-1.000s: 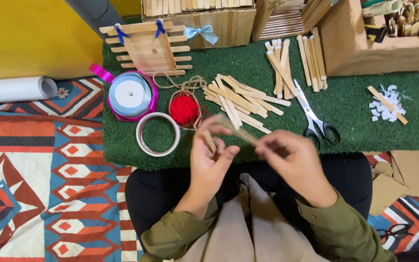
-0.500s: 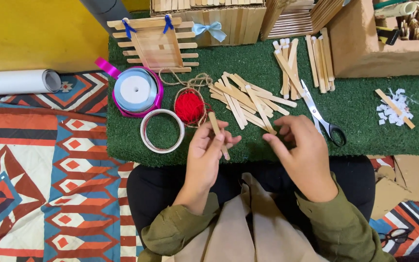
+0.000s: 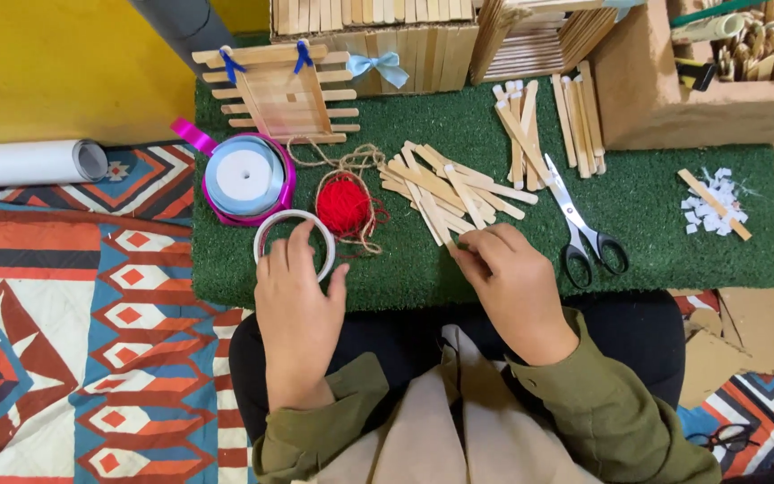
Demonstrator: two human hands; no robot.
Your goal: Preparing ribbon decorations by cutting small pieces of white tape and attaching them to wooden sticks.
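2 hands are kept low over the green turf mat (image 3: 674, 242): the left hand (image 3: 296, 300) rests open-fingered on the white tape roll (image 3: 295, 244) while the right hand (image 3: 508, 278) pinches 1 stick at the near edge of the loose wooden craft sticks (image 3: 445, 188), best lifted singly without disturbing the rest.

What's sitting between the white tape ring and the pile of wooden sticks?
In the head view, a ball of red yarn with loose twine around it lies between the tape ring and the sticks, on the green mat.
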